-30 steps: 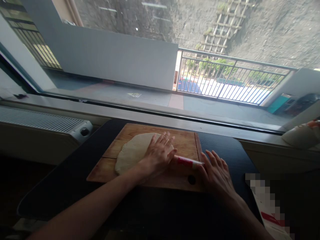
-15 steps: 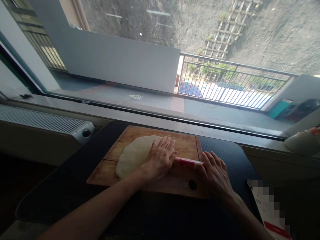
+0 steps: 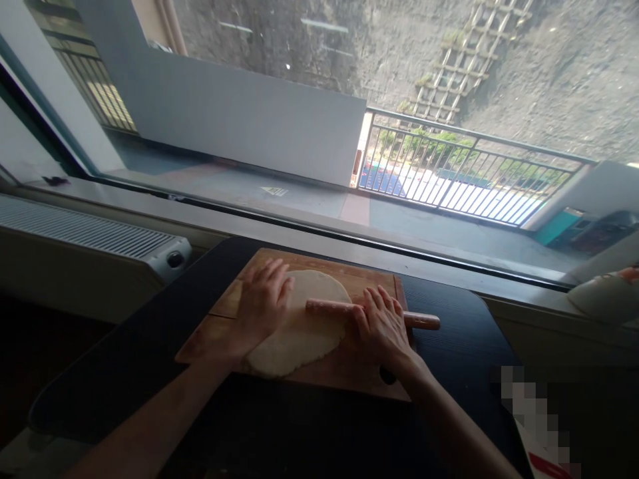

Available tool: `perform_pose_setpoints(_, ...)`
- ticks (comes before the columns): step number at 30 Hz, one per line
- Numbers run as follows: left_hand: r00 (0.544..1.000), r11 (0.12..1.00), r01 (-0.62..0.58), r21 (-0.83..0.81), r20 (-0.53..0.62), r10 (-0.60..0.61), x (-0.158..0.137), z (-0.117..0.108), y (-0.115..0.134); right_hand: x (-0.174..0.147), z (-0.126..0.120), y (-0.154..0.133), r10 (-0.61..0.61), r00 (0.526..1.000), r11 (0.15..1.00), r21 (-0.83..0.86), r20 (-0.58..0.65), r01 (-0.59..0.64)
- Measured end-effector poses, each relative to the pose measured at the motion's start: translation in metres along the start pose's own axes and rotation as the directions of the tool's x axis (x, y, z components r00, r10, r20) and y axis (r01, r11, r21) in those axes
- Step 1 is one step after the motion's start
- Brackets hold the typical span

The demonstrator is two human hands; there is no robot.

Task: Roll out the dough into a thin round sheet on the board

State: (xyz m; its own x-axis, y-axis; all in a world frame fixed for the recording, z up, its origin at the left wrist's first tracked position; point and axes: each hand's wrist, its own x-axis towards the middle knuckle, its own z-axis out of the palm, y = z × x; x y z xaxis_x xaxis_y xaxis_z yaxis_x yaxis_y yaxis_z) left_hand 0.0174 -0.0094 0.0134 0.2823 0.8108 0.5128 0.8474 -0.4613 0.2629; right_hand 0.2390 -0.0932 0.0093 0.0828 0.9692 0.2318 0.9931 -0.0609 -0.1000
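A flat, roughly round sheet of pale dough (image 3: 309,339) lies on the wooden cutting board (image 3: 229,322). At its left edge is my left hand (image 3: 264,296), fingers stretched out with no tool in them. Whether it presses on the dough or hovers just above, I cannot tell. My right hand (image 3: 384,326) is over the middle of a wooden rolling pin (image 3: 327,306) and grips it. The pin's left end rests over the right part of the dough, and its right end (image 3: 424,321) sticks out past the board.
The board sits on a dark table (image 3: 454,326) with rounded corners. Behind it run a window sill (image 3: 319,229) and a large window. A radiator (image 3: 114,233) stands at the left, a pale rounded object (image 3: 606,296) at the right. Something blurred out (image 3: 534,412) is at lower right.
My left hand has left the rolling pin and moved left to the dough's far-left edge. My right hand has shifted left along the pin to its middle. The dough sits slightly further right.
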Motion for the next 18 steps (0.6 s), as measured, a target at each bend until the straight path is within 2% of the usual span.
perform_pose_setpoints(3, 0.999, 0.998, 0.023, 0.064, 0.033, -0.025, -0.030, -0.008, -0.032, 0.041, 0.000, 0.004, 0.048, 0.999, 0.999, 0.002, 0.000, -0.048)
perform_pose_setpoints(5, 0.999, 0.997, 0.046, 0.060, 0.024, -0.047, -0.039, -0.007, -0.040, 0.078, -0.001, 0.003, 0.074, 0.997, 0.997, 0.013, 0.029, -0.075)
perform_pose_setpoints(7, 0.998, 0.998, 0.070, 0.004, 0.004, -0.070, -0.040, -0.006, -0.042, 0.100, -0.002, -0.001, 0.052, 0.998, 0.998, 0.023, 0.044, -0.053)
perform_pose_setpoints(9, 0.994, 0.990, 0.100, -0.102, -0.034, -0.104, -0.039, -0.007, -0.041, 0.096, -0.003, -0.005, -0.033, 0.999, 0.999, 0.024, 0.030, 0.032)
perform_pose_setpoints(13, 0.980, 0.928, 0.174, -0.330, -0.032, -0.195, -0.038, -0.016, -0.040, 0.027, -0.006, -0.006, -0.260, 0.964, 0.965, 0.039, 0.044, 0.259)
perform_pose_setpoints(15, 0.974, 0.895, 0.207, -0.396, -0.004, -0.227, -0.039, -0.019, -0.040, 0.004, -0.007, -0.004, -0.314, 0.947, 0.949, 0.048, 0.072, 0.311)
perform_pose_setpoints(16, 0.971, 0.883, 0.218, -0.417, 0.004, -0.238, -0.039, -0.020, -0.039, 0.003, -0.007, -0.004, -0.314, 0.946, 0.949, 0.046, 0.084, 0.311)
perform_pose_setpoints(18, 0.967, 0.867, 0.230, -0.443, 0.005, -0.253, -0.039, -0.020, -0.039, 0.025, -0.005, -0.004, -0.265, 0.958, 0.964, 0.037, 0.113, 0.262)
